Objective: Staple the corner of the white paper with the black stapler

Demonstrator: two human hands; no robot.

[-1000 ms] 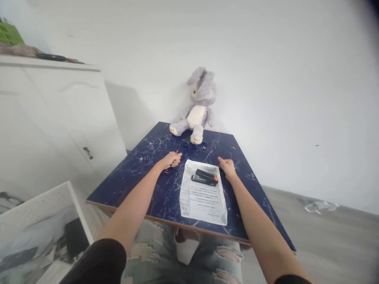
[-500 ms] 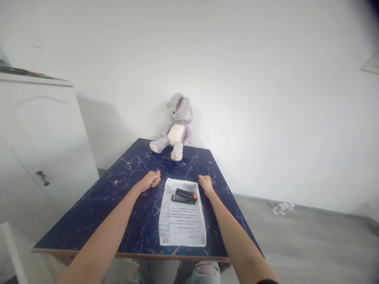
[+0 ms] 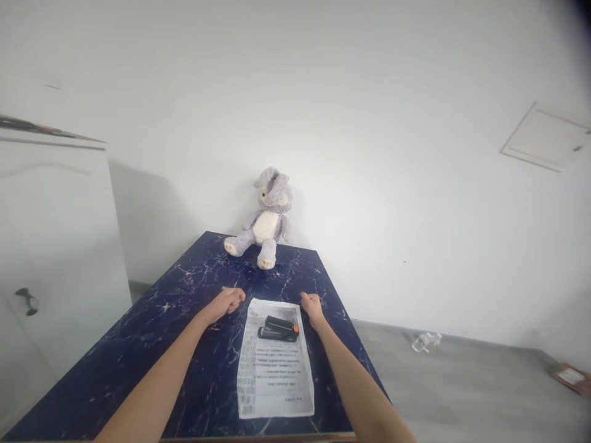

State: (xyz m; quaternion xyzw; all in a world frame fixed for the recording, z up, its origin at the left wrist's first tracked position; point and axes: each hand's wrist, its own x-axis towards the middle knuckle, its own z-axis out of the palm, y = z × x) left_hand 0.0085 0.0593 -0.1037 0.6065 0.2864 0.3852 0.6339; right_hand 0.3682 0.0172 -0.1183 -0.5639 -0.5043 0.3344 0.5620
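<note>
A printed sheet of paper (image 3: 275, 375) lies on the dark blue marbled table (image 3: 161, 332). On its far end rests a black stapler (image 3: 278, 329) with an orange tip. My left hand (image 3: 225, 303) sits as a loose fist on the table just left of the sheet's top corner. On the other side my right hand (image 3: 312, 307) is also closed, resting at the sheet's top right corner. Neither hand holds anything that I can see.
A grey plush rabbit (image 3: 264, 217) sits at the table's far edge against the white wall. A white cabinet (image 3: 50, 246) stands to the left. An empty plastic bottle (image 3: 425, 340) lies on the grey floor at right, near a small cardboard piece (image 3: 570, 376).
The view has tilted upward and shifted right, so table and hands sit lower in frame. Both fists stay in place beside the paper.
</note>
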